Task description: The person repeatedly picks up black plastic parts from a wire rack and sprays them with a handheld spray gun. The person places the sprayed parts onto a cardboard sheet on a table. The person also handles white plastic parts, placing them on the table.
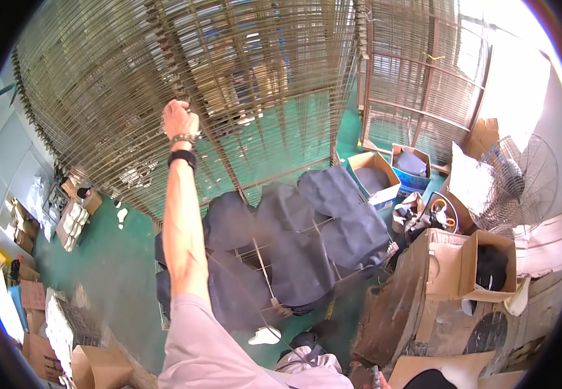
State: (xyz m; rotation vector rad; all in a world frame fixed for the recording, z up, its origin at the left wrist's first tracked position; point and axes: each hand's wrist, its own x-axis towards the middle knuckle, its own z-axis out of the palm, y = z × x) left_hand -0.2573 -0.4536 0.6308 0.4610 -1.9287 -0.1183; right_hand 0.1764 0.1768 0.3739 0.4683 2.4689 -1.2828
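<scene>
A: Start at the left. What lies by your feet there?

B: Flat cardboard boxes (34,318) and a white wire crate (67,324) on the green floor (112,259), with small cartons (73,220) farther back near the white wall.

A: And your arm?

B: Your left hand (178,120) is raised high, its fingers curled shut around a bar of the tilted wire rack (183,71) at that rack's lower edge. A beaded bracelet (183,138) and a black wristband (182,157) sit on your wrist, and a pale pink sleeve (203,343) covers the upper arm.

A: Your other hand?

B: Your right hand does not show, so you cannot tell whether it holds anything.

A: What is under the raised rack?

B: A lower wire rack (264,256) lying flat, with dark grey moulded sheets (300,227) spread across it, touching and overlapping, reaching to its right edge.

A: Farther right?

B: A second upright wire rack (417,71), two open boxes (375,175) holding grey pieces, then brown cardboard cartons (462,266) and a standing fan (520,181) near the bright wall.
</scene>
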